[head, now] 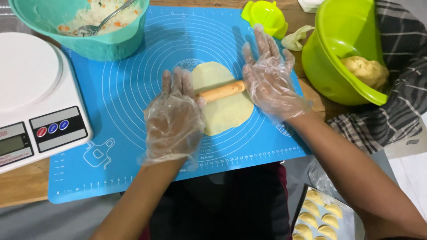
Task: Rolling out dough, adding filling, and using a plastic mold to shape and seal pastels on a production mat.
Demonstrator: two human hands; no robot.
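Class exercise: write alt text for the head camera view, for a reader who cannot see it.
Two hands in clear plastic gloves, left hand and right hand, press flat on a wooden rolling pin across a pale dough sheet on a blue baking mat. Around it sit a white kitchen scale, a teal filling bowl and a green bowl holding dough.

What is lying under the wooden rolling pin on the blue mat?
A flat, pale sheet of dough lies under the rolling pin, on the blue mat. The gloved left hand and right hand cover the pin's ends, so those parts stay hidden.
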